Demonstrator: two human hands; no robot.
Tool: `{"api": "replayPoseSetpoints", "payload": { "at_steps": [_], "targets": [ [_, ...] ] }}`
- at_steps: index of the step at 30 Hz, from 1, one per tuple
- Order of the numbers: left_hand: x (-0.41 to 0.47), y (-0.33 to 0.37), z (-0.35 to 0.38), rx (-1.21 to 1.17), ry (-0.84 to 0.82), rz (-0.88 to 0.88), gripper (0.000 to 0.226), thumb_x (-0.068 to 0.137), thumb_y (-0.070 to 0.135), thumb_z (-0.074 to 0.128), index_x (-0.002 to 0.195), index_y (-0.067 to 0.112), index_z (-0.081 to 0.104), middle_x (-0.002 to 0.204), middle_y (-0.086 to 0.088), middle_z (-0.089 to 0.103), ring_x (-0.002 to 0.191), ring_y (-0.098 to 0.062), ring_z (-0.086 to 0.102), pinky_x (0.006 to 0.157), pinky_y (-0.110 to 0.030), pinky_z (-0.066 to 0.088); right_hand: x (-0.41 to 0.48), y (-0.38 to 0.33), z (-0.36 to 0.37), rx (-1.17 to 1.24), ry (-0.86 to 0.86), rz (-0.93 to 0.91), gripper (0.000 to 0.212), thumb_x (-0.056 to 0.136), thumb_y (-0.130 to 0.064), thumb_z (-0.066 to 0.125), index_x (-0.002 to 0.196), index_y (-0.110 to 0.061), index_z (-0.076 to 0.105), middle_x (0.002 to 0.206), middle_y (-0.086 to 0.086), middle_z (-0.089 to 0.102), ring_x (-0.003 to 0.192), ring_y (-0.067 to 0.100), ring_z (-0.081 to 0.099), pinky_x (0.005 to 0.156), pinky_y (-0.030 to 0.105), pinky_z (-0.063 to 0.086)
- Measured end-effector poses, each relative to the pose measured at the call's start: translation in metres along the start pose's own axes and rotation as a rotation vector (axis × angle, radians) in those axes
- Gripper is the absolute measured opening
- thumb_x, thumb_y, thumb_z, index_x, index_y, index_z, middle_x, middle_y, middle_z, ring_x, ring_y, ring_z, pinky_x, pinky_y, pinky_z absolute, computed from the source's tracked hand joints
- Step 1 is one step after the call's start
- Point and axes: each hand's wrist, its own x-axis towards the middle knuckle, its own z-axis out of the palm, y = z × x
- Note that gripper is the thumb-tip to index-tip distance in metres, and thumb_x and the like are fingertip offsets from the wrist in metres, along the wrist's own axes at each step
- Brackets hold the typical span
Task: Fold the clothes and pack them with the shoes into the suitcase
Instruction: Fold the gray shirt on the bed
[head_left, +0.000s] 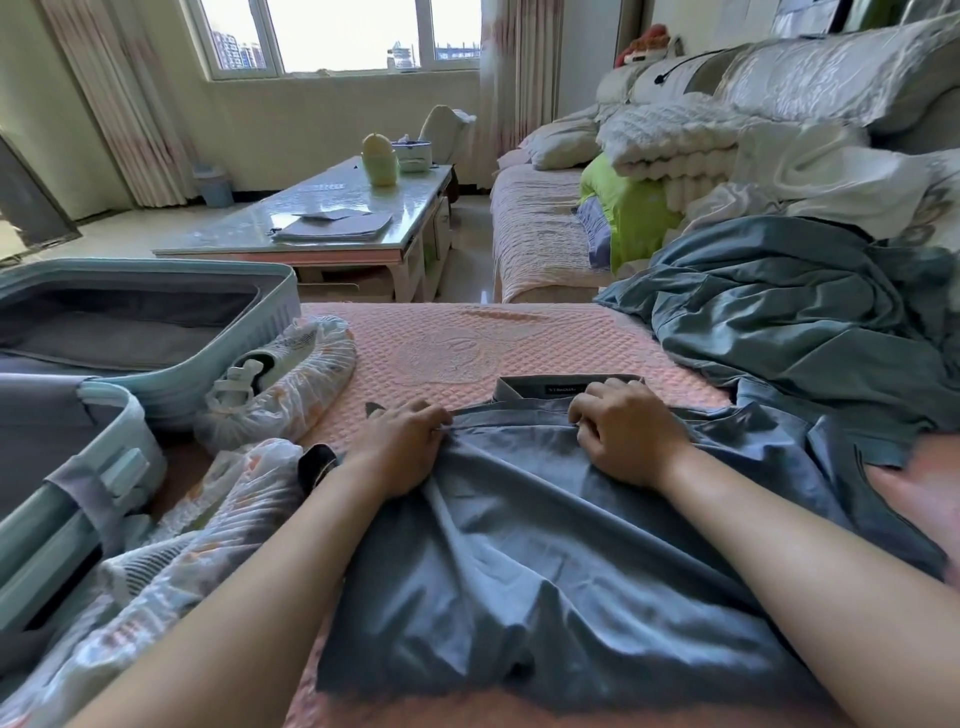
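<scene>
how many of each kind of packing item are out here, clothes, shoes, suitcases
blue-grey clothes: 2, the flat shirt and the crumpled heap
bagged shoes: 2, the far shoe and the near shoe
suitcase: 1, open
total: 5

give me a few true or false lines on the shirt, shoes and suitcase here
1. The left hand and right hand both grip the shirt near its collar. True.
2. The suitcase is closed. False: it lies open.
3. The shoes are packed in the suitcase. False: they lie bagged on the bed, beside it.
4. Another blue garment lies heaped to the right of the shirt. True.
</scene>
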Motion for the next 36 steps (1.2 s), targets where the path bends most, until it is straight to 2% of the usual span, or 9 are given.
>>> {"api": "replayPoseSetpoints", "payload": {
  "at_steps": [3, 9, 11, 15, 18, 21, 25, 29, 36],
  "targets": [
    [0.001, -0.006, 0.001, 0.022, -0.121, -0.179, 0.046, 0.100, 0.042, 0.043, 0.145, 0.034, 0.039, 0.149, -0.002, 0.043, 0.137, -0.027, 0.039, 0.111, -0.040, 0.029, -0.001, 0.004, -0.002, -0.009, -0.123, 0.201, 0.026, 0.089, -0.033, 0.053, 0.110, -0.024, 0.065, 0.111, 0.004, 0.062, 0.109, 0.028, 0.056, 0.095, 0.040, 0.042],
    [0.012, -0.013, -0.010, 0.104, 0.028, -0.155, 0.020, 0.096, 0.034, 0.056, 0.113, 0.031, 0.066, 0.123, -0.002, 0.059, 0.123, -0.026, 0.047, 0.102, -0.039, 0.034, 0.003, 0.021, -0.014, 0.083, -0.304, 0.372, 0.017, 0.088, -0.038, 0.059, 0.103, -0.034, 0.066, 0.110, -0.004, 0.070, 0.109, 0.024, 0.062, 0.100, 0.035, 0.041],
    [0.015, -0.012, -0.011, 0.146, 0.127, -0.129, 0.013, 0.093, 0.031, 0.059, 0.103, 0.029, 0.067, 0.114, -0.001, 0.063, 0.114, -0.028, 0.054, 0.095, -0.039, 0.037, 0.002, 0.026, -0.013, 0.097, -0.233, 0.360, 0.011, 0.088, -0.033, 0.062, 0.096, -0.033, 0.070, 0.104, -0.005, 0.072, 0.106, 0.023, 0.063, 0.101, 0.037, 0.040],
    [0.020, -0.007, -0.008, 0.136, 0.444, -0.146, 0.009, 0.088, 0.008, 0.061, 0.085, 0.015, 0.065, 0.090, -0.008, 0.069, 0.090, -0.034, 0.060, 0.082, -0.044, 0.045, 0.008, 0.039, -0.003, -0.096, 0.223, 0.353, 0.001, 0.086, -0.023, 0.070, 0.085, -0.022, 0.070, 0.089, 0.003, 0.072, 0.090, 0.031, 0.063, 0.084, 0.044, 0.037],
    [0.020, 0.001, -0.006, 0.079, 0.565, -0.068, 0.009, 0.085, 0.007, 0.066, 0.090, 0.014, 0.067, 0.095, -0.008, 0.066, 0.091, -0.034, 0.060, 0.080, -0.044, 0.046, 0.011, 0.042, 0.001, -0.322, 0.212, 0.359, 0.003, 0.082, -0.018, 0.070, 0.085, -0.018, 0.069, 0.087, 0.006, 0.067, 0.084, 0.032, 0.058, 0.078, 0.042, 0.039],
    [0.017, 0.007, 0.002, -0.074, 0.238, 0.133, 0.028, 0.094, 0.038, 0.047, 0.109, 0.028, 0.069, 0.116, 0.001, 0.066, 0.109, -0.027, 0.061, 0.089, -0.039, 0.047, 0.008, 0.036, 0.007, -0.347, 0.157, 0.208, 0.019, 0.067, -0.010, 0.070, 0.086, -0.014, 0.069, 0.091, 0.009, 0.062, 0.086, 0.032, 0.056, 0.076, 0.042, 0.040],
    [0.006, 0.000, 0.013, 0.165, -0.214, -0.118, 0.051, 0.102, 0.057, 0.026, 0.152, 0.045, 0.027, 0.162, 0.009, 0.023, 0.151, -0.019, 0.016, 0.119, -0.042, 0.012, 0.007, 0.018, 0.005, -0.204, -0.011, -0.116, 0.018, 0.082, -0.020, 0.070, 0.100, -0.022, 0.073, 0.097, 0.004, 0.068, 0.088, 0.030, 0.064, 0.077, 0.040, 0.048],
    [-0.007, -0.003, -0.006, 0.180, -0.194, -0.188, 0.052, 0.104, 0.045, 0.033, 0.154, 0.034, 0.026, 0.163, -0.001, 0.021, 0.150, -0.025, 0.013, 0.120, -0.042, 0.013, -0.003, 0.005, -0.004, -0.261, -0.391, 0.138, 0.043, 0.105, -0.038, 0.029, 0.142, -0.029, 0.047, 0.142, 0.000, 0.052, 0.131, 0.023, 0.047, 0.103, 0.041, 0.037],
    [-0.074, 0.034, -0.049, 0.020, 0.096, -0.160, 0.021, 0.098, 0.025, 0.048, 0.115, 0.015, 0.051, 0.114, -0.007, 0.058, 0.106, -0.029, 0.057, 0.086, -0.036, 0.042, -0.026, -0.034, -0.039, -0.196, -0.430, 0.147, 0.050, 0.097, -0.021, 0.040, 0.146, -0.029, 0.043, 0.145, 0.004, 0.046, 0.133, 0.026, 0.043, 0.111, 0.042, 0.035]
  ]
}}
